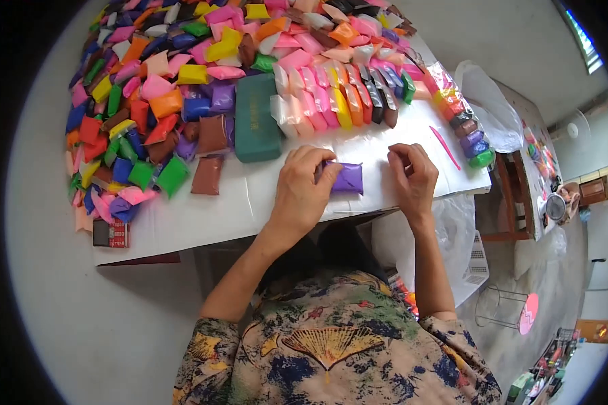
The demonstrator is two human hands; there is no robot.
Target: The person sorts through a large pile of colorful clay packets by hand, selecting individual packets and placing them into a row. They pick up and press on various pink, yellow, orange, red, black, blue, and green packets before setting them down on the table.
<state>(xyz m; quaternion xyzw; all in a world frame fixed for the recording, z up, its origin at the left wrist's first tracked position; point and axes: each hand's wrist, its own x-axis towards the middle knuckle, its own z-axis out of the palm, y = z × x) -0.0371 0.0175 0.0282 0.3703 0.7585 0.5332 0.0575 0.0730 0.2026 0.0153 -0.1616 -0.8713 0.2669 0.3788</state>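
A small purple packet (pixel 348 179), seemingly soft clay in clear wrap, lies on the white-covered table near its front edge. My left hand (pixel 302 177) is closed on the packet's left end, thumb and forefinger pinching it. To the right of the packet and apart from it, my right hand (pixel 414 174) hovers with fingers curled together; whether anything small sits in the pinch is hidden. Beyond my hands, a row of upright packets (pixel 344 101) in pink, yellow, orange, red, black and brown stands beside a dark green box (pixel 257 121).
A big heap of coloured packets (pixel 162 101) covers the table's left and back. At the right edge are a column of wrapped packets (pixel 467 128) and a pink strip (pixel 444 147). Plastic bags (pixel 490 108) hang nearby, and a stool (pixel 528 313) stands on the floor.
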